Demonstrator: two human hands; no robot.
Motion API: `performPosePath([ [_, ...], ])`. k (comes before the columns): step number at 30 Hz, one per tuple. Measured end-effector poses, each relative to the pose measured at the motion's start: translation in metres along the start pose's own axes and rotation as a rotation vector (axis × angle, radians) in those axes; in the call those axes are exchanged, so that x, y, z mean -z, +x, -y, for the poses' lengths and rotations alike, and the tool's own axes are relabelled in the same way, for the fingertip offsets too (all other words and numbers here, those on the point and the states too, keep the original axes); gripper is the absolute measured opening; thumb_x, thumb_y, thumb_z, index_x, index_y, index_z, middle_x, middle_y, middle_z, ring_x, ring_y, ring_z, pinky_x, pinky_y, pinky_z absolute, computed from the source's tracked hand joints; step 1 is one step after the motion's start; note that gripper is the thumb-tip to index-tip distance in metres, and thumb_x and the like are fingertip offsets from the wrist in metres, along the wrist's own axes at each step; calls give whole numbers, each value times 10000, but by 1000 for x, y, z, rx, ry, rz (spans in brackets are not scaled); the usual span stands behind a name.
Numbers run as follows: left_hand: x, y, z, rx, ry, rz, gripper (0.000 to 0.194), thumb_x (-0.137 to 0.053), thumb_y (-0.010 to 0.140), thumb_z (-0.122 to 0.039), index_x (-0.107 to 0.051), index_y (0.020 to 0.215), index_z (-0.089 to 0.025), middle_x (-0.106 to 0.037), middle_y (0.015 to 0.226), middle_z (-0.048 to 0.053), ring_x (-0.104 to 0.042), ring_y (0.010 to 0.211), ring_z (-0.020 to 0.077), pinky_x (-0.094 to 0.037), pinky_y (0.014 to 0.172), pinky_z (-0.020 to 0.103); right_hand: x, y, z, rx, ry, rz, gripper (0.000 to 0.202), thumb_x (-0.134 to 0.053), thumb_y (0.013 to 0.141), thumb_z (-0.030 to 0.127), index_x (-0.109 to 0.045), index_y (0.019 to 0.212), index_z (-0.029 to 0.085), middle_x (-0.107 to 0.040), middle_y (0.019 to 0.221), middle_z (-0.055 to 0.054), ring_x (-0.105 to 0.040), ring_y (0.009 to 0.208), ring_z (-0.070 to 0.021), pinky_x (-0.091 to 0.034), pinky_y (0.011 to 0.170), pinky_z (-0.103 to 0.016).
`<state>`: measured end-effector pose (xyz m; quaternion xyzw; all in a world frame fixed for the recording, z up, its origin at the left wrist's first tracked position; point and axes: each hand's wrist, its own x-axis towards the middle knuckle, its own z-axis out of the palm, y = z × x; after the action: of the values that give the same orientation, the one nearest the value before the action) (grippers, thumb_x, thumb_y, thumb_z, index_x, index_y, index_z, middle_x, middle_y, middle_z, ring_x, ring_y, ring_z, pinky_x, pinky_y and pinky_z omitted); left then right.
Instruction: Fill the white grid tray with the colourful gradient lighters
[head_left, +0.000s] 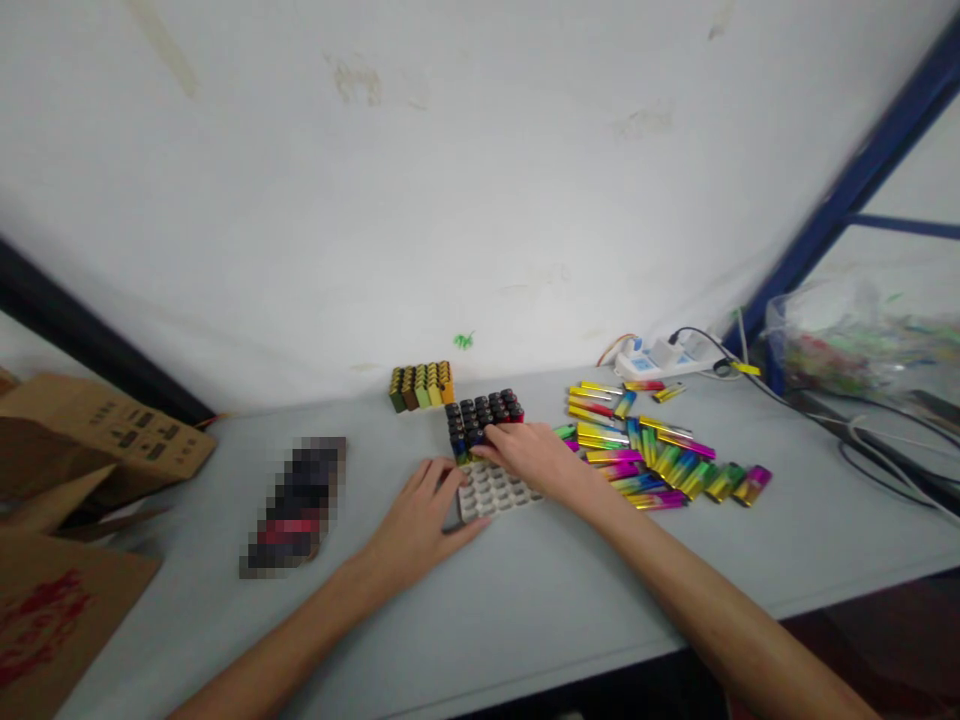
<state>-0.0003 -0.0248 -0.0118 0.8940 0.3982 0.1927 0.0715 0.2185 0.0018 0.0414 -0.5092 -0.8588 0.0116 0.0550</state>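
Braces corner of white slotted tray (499,490) with left hand (424,510), spread, unclenched. Touches upright dark-topped pieces (480,412) at tray's far part with right hand (529,450); cannot tell if pinching. Could topple neighbours through crowding or sideways push; could skew tray through light left-side bracing. Right of grip: loose shiny pieces (652,455), obstructing sideways reach. Farther right: power strip (664,360). Well left: cardboard box (112,420).
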Motion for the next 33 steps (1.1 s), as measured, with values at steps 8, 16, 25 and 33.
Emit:
performPosePath([
  [8, 1, 0, -2, 7, 9, 9, 335, -684, 922, -504, -591, 1064, -215, -597, 1167, 106, -564, 1129, 312, -521, 996, 503, 0, -5, 2, -5, 6, -44, 330, -424, 1094, 406, -661, 1101, 177, -766, 1050, -113, -729, 908, -231, -440, 672, -264],
  [16, -2, 0, 5, -13, -45, -49, 325, -697, 915, -485, -596, 1093, -233, -612, 1134, 79, -592, 1092, 295, -550, 959, 473, 12, -38, -71, -84, 165, -313, 418, -396, 1099, 419, -691, 935, 172, -720, 852, -75, -660, 769, -187, -432, 747, -283],
  [25, -2, -1, 8, -37, -53, -69, 322, -695, 914, -489, -598, 1097, -241, -616, 1134, 74, -597, 1093, 295, -560, 958, 472, -18, -52, -187, -416, -5, -249, 403, -349, 1036, 105, -631, 1319, 52, -661, 1328, -229, -595, 1254, -259, -409, 1093, -370],
  [33, -7, -1, 12, -57, -43, -84, 347, -673, 928, -510, -591, 1119, -233, -609, 1133, 80, -592, 1096, 295, -552, 961, 471, -35, -28, -177, -476, -52, -185, 367, -391, 1039, 125, -646, 1299, 81, -696, 1224, -220, -652, 1120, -266, -435, 992, -348],
])
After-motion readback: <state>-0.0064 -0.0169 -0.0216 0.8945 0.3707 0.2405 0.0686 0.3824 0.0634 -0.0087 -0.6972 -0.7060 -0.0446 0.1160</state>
